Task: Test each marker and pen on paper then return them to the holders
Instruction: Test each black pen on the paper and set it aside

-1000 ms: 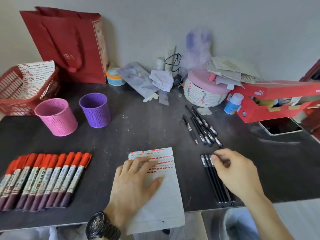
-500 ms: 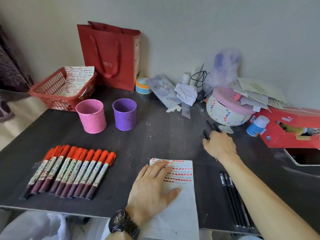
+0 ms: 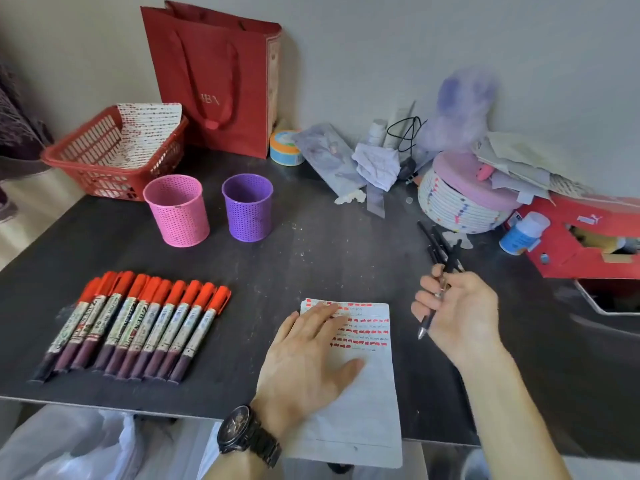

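The left hand [image 3: 308, 358] lies flat, fingers straight, pressing the paper [image 3: 360, 393] at the table's [image 3: 311, 258] near edge. Just right, the right hand [image 3: 457, 313] curls around a black pen [image 3: 437, 292] (tip pointing down toward the near edge, long axis running near-to-far), lifted above the table. Farther back lie more black pens [image 3: 431, 237].

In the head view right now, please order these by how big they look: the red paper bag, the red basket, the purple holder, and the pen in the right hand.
1. Red paper bag
2. Red basket
3. Purple holder
4. Pen held by the right hand; it is nearer the camera, yet looks smallest.
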